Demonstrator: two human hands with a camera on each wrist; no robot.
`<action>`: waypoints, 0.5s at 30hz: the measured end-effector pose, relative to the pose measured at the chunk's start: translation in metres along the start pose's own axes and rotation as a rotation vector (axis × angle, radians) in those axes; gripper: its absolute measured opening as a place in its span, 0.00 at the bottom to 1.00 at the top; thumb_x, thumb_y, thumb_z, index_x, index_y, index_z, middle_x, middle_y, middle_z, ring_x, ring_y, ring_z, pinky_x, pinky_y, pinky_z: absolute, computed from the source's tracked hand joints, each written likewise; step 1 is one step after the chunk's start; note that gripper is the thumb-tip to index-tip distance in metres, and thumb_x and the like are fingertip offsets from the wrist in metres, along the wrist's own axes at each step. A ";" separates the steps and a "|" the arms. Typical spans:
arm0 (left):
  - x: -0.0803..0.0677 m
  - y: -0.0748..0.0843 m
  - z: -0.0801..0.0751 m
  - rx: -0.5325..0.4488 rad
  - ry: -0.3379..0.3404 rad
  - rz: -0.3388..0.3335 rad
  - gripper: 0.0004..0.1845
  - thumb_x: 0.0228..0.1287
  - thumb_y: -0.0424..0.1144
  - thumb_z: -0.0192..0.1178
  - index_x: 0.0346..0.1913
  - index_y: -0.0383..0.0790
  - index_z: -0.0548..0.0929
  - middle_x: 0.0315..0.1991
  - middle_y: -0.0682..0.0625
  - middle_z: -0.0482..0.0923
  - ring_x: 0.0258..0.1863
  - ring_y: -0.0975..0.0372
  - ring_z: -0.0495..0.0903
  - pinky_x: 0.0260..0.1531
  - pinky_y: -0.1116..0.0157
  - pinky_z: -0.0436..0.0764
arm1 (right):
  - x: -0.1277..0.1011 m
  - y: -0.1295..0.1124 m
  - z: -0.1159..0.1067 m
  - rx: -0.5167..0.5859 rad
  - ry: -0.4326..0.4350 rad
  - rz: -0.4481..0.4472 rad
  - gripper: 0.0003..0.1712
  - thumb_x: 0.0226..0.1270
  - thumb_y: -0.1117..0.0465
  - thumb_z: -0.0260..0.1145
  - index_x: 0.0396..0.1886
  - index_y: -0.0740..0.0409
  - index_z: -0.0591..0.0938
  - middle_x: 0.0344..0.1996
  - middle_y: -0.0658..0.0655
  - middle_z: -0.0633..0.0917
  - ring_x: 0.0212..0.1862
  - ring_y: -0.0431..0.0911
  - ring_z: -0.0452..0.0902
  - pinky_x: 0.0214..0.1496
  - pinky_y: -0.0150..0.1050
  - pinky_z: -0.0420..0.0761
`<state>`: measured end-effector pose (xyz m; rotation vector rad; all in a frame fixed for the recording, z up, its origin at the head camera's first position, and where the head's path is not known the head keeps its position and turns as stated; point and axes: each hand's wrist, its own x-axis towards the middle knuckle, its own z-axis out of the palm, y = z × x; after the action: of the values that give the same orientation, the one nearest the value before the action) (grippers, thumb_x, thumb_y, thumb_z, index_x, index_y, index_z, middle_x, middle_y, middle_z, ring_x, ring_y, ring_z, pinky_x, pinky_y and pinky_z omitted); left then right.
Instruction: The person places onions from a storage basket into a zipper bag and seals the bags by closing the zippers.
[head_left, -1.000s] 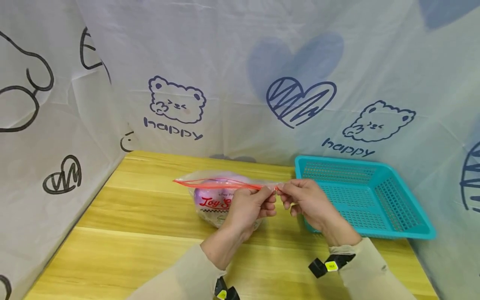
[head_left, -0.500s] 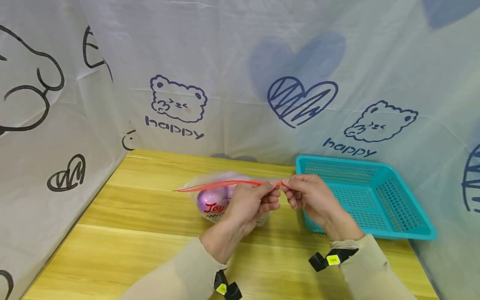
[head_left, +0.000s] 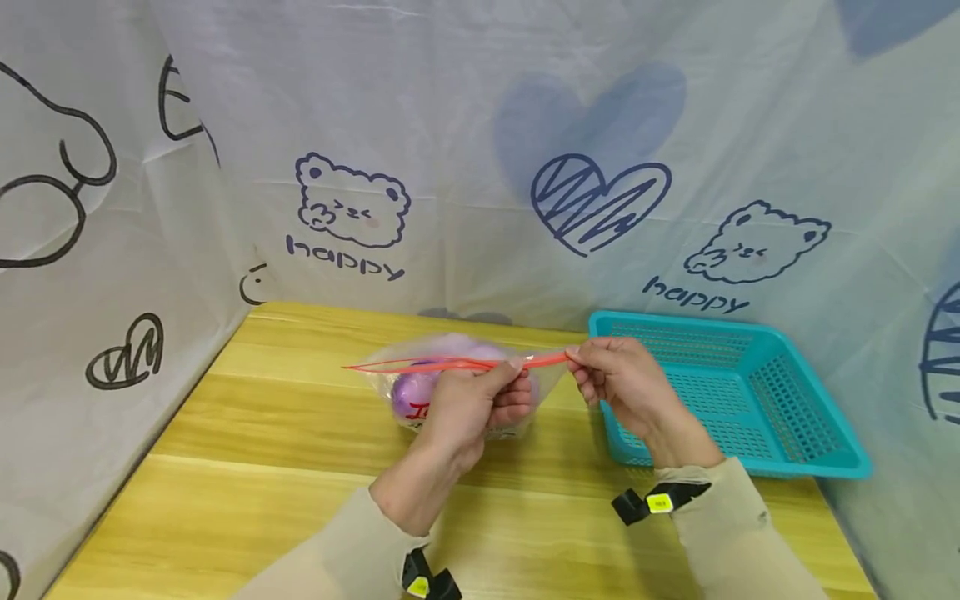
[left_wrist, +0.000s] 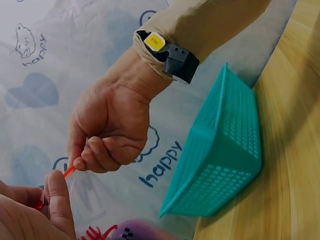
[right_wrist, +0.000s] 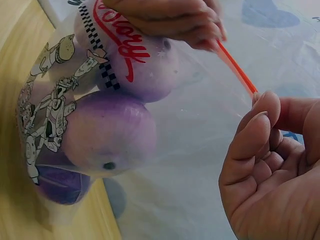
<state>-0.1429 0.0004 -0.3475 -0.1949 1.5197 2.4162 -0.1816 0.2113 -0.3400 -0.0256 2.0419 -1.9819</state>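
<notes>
A clear zip bag (head_left: 382, 387) with a red zip strip stands on the table, printed with red lettering and cartoon figures. Several round purple things (right_wrist: 112, 132) fill it, pale toward one side. My left hand (head_left: 457, 408) pinches the red strip between thumb and fingers, partway along from its right end. At that right corner my right hand (head_left: 626, 387) pinches the strip's end, and the red stretch between the two hands is taut. Left of my left hand the strip's two edges stand apart in a narrow gap. My left hand hides part of the bag's front.
A turquoise plastic basket (head_left: 825, 400) with perforated walls stands on the right of the wooden table (head_left: 247, 500), close behind my right hand. A printed cloth (head_left: 465, 167) hangs along the back and left sides.
My left hand has slid left along the red strip, while my right hand keeps the corner and has shifted slightly up. More of the strip shows between the hands.
</notes>
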 end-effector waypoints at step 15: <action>0.013 0.010 -0.024 0.108 -0.156 -0.157 0.21 0.82 0.37 0.54 0.57 0.17 0.80 0.29 0.48 0.87 0.23 0.65 0.86 0.28 0.70 0.87 | 0.002 0.011 0.000 -0.003 -0.117 0.036 0.14 0.82 0.58 0.59 0.35 0.59 0.84 0.27 0.51 0.85 0.27 0.39 0.85 0.34 0.36 0.88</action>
<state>-0.1590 -0.0233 -0.3526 -0.0959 1.5009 2.1684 -0.1815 0.2116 -0.3510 -0.1022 1.9591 -1.9089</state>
